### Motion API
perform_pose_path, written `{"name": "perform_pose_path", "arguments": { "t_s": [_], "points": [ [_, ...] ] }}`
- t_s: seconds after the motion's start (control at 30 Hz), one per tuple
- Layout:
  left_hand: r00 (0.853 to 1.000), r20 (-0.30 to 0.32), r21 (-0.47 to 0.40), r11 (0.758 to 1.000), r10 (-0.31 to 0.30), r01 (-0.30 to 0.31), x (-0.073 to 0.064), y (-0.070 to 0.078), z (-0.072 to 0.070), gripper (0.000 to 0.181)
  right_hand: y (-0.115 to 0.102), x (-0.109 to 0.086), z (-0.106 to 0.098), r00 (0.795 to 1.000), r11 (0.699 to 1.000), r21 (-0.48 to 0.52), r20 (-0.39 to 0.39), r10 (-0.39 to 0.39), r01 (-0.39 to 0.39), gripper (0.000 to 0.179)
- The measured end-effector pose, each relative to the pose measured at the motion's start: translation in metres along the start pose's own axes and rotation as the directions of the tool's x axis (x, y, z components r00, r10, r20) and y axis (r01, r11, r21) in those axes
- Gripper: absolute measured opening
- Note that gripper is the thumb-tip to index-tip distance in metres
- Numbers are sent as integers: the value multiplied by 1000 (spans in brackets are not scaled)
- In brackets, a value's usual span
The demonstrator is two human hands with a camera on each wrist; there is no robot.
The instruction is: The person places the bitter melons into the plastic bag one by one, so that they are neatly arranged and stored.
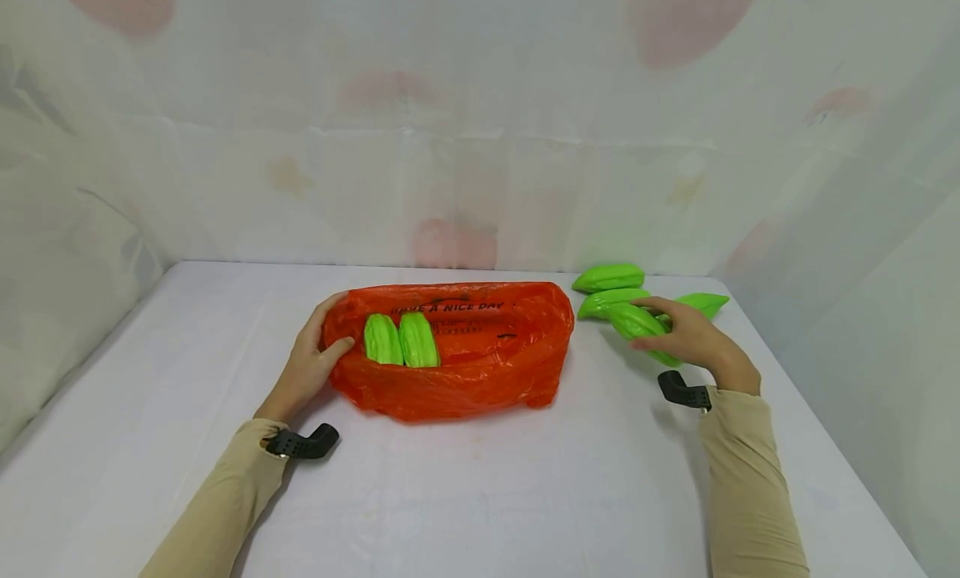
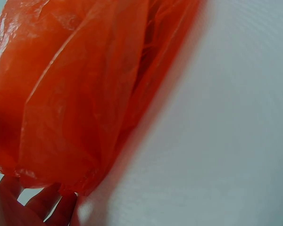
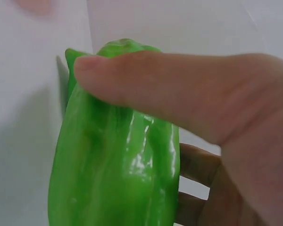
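Note:
A red plastic bag (image 1: 450,390) lies open on the table, with printed lettering on its inner wall. My left hand (image 1: 309,359) holds its left rim, thumb inside and fingers outside; the left wrist view shows fingertips against the red plastic (image 2: 80,103). Two bright green ridged vegetables (image 1: 401,341) sit in the bag. On the right, my right hand (image 1: 693,336) grips another green ridged vegetable (image 1: 637,328), whose glossy ribs (image 3: 118,165) fill the right wrist view. The thumb crosses its near side and fingers reach round the other side.
Beside the held one lie more green vegetables: one at the back (image 1: 611,277), one just in front of it (image 1: 611,301) and one partly behind my right hand (image 1: 705,303). The white table (image 1: 480,495) meets a patterned cloth backdrop (image 1: 480,186) at its rear edge.

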State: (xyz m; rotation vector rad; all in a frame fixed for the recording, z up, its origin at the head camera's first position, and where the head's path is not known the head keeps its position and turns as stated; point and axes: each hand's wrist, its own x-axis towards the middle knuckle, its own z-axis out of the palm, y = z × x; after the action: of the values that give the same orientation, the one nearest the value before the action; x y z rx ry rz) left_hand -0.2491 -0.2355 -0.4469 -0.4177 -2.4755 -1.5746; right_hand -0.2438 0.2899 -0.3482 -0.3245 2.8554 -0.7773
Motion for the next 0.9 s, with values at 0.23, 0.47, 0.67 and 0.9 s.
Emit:
{"name": "perform_pose_path", "arguments": {
  "t_s": [0.23,0.47,0.67,0.9],
  "points": [
    [1000,0,-16,1000,10,-10,0,3,0,66,-10,1,-1,1000,1000,9,5,-6,6,71],
    [1000,4,-19,1000,6,-6,-1,4,0,66,-16,0,-1,1000,1000,17,-3,-23,23,71],
    [1000,3,-19,1000,6,-6,0,3,0,65,-21,1,0,999,999,15,-6,-37,37,70],
    [1000,4,-24,1000,6,-6,-1,3,0,66,-27,3,2,999,999,8,-19,-41,42,70]
  ]
}}
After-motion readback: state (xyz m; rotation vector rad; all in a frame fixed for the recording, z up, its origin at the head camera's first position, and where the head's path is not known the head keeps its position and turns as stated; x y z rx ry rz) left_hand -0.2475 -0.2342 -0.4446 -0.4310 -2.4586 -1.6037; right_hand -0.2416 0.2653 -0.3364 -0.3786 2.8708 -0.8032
